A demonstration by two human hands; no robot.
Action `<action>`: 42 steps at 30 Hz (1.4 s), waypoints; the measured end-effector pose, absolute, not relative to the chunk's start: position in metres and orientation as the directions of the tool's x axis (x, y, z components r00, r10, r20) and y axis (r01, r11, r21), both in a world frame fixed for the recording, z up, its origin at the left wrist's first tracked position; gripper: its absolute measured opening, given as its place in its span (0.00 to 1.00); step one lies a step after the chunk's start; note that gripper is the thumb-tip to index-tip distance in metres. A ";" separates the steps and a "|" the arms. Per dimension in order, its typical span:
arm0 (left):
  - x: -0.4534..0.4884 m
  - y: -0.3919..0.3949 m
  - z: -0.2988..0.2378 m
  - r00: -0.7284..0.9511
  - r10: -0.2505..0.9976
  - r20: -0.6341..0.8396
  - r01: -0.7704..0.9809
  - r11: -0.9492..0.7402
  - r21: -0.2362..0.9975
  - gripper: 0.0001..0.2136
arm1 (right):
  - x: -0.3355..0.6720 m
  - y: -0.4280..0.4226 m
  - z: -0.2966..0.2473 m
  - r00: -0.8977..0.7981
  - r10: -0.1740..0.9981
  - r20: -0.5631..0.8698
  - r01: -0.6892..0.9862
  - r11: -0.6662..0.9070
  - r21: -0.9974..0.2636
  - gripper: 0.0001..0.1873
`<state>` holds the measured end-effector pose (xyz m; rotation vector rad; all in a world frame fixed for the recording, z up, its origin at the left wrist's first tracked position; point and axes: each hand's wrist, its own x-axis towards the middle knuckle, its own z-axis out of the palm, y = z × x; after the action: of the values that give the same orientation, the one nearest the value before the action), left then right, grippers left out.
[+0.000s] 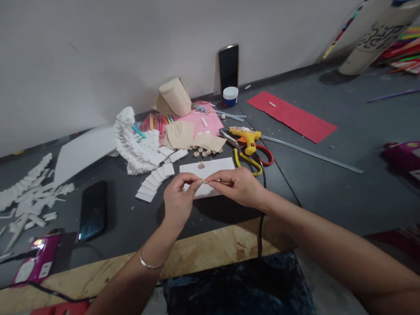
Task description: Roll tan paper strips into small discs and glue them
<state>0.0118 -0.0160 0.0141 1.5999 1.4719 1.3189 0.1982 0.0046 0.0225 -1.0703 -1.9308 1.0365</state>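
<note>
Beyond the left hand (179, 199), a plain white wall (98, 65) rises from a dark grey floor (328, 205), while a plywood board (210, 249) edges the near side, all under soft, even indoor light.

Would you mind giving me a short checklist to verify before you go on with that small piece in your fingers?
1. Small pale piece pinched between left hand and right hand: ok.
2. White sheet lying flat beneath the hands: ok.
3. White squares lined up beside the left hand: ok.
4. Black cable clear of the right forearm: not ok, it runs beneath.
5. Yellow glue gun hot: cannot tell.
</note>
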 end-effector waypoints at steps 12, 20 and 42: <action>0.019 -0.024 0.015 -0.130 0.951 0.282 0.383 -0.214 0.899 0.09 | 0.194 0.003 0.020 -0.379 0.906 0.187 0.303 0.312 -0.900 0.15; 0.019 -0.021 0.006 -0.174 0.959 0.222 0.295 -0.164 0.941 0.08 | 0.194 0.005 0.020 -0.385 0.901 0.199 0.352 0.343 -0.871 0.13; 0.017 -0.018 0.010 -0.010 1.000 -0.023 -0.050 0.023 0.998 0.13 | 0.201 0.007 0.029 -0.364 0.910 0.202 0.399 0.348 -0.848 0.11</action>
<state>0.0171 -0.0184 0.0100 1.1506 1.1907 1.2227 0.2007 0.0067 0.0286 -1.1419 -1.9200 0.9389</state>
